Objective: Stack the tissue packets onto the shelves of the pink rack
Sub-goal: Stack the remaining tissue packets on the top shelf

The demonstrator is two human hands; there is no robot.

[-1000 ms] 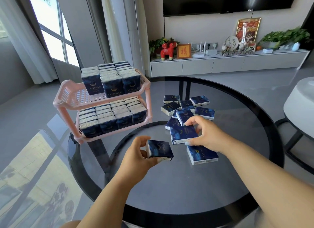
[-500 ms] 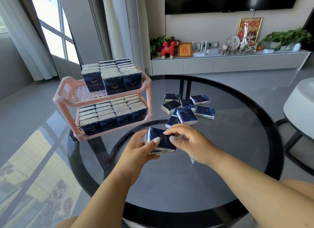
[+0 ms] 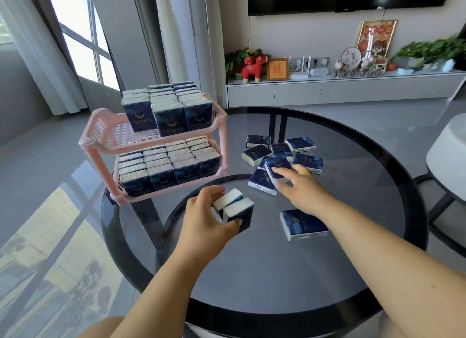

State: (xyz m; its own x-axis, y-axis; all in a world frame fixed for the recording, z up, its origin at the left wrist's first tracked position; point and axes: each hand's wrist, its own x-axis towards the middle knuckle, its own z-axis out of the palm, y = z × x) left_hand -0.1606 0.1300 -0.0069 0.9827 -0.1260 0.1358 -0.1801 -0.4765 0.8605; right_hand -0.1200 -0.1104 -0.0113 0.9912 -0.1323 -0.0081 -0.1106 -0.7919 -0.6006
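left hand clenches two tissue packets on edge above the glass table. right hand, fingers extended, touches a packet atop the loose pile, ungripped. step: gathering. next: pinch it, then load the pink rack, far left.

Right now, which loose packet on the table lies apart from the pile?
The packet nearest the person, lying flat by the right forearm. The others cluster together beyond the right hand.
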